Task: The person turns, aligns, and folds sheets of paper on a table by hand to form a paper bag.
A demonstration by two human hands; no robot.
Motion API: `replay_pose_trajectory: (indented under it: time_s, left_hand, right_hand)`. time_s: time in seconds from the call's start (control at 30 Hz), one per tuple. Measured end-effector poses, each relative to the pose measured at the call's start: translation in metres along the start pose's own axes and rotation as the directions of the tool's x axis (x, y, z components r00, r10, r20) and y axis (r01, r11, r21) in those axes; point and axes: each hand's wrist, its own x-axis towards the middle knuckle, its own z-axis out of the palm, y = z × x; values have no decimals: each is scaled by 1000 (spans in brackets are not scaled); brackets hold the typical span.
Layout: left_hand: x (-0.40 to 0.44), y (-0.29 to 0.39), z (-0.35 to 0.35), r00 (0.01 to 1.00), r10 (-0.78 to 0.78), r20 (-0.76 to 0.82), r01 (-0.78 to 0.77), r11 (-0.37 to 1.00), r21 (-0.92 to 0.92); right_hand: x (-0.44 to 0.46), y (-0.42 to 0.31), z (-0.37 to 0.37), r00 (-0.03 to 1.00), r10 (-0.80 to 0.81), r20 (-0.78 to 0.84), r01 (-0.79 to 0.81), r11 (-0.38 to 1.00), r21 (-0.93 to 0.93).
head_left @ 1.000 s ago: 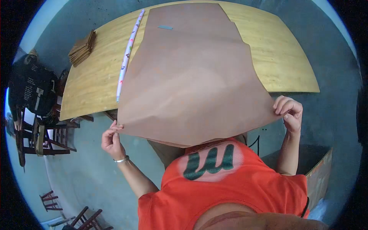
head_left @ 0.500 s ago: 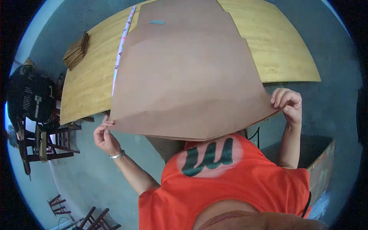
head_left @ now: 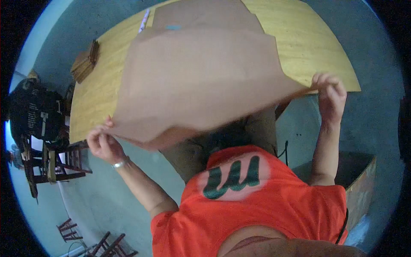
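Observation:
A large sheet of brown paper (head_left: 201, 77) stretches between my two hands, its near edge raised and buckled. My left hand (head_left: 106, 143), with a silver band at the wrist, pinches the near left corner. At the near right corner, my right hand (head_left: 330, 96) is closed on the same sheet. Under its far end lies another brown sheet (head_left: 209, 15) on the yellow wooden table (head_left: 312, 47). A small blue-green strip (head_left: 173, 27) shows by the sheet's far edge. The tip of a white patterned strip (head_left: 144, 20) sticks out at the far left.
A stack of brown pieces (head_left: 84, 62) sits at the table's left edge. Dark cloth (head_left: 36, 107) hangs over wooden furniture at the left. Small stools (head_left: 68, 230) stand on the floor at lower left, and a wooden box (head_left: 361, 180) stands at my right.
Both hands have moved outward, the right one also upward. The sheet's near edge has lifted and bent, its far edge has shifted, and more of the white patterned strip is hidden.

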Motion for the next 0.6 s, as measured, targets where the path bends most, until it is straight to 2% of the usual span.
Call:
replay_pose_trajectory:
  time_s: [0.03,0.07,0.1,0.13,0.17,0.2,0.27,0.3,0.43,0.5,0.53,0.57,0.6]
  left_hand:
    - [9,1,-1,999,-25,-47,28,998,56]
    - [19,2,4,994,-47,-97,57,992,112]
    - [31,5,15,996,-1,-87,10,995,102]
    - [44,3,24,996,53,-76,-46,995,91]
    - [53,-6,22,988,95,-125,-67,975,212]
    - [61,-11,18,975,149,-166,-87,940,330]
    - [69,-6,21,980,84,-178,-57,986,155]
    - [70,-7,23,979,73,-192,-50,992,118]
    - [57,-3,16,981,40,-192,-19,994,111]
    - [44,-6,1,984,47,-173,-25,992,125]
    - [34,-1,-6,990,43,-135,-27,993,117]
    - [25,0,-16,994,25,-108,-13,994,113]
    - [16,1,-24,997,5,-77,3,994,112]
  right_hand:
    - [8,5,-15,997,36,-62,-41,996,-82]
    - [19,7,-24,985,108,-131,-115,992,-44]
    - [36,10,-33,993,38,-116,-59,981,-185]
    - [47,7,-16,992,58,-116,-49,996,80]
    - [60,7,-3,989,72,-129,-51,986,158]
    - [70,16,-6,990,80,-116,-60,985,162]
    - [81,17,-7,1000,10,12,-13,964,267]
    - [82,20,-7,996,37,-84,-13,962,274]
    - [67,16,-1,997,17,-74,6,953,304]
    - [48,11,4,984,32,-176,-11,993,119]
    - [39,5,5,984,16,-180,5,993,117]
    - [33,1,6,997,-79,18,78,995,66]
    - [22,-1,8,963,-160,216,157,987,30]
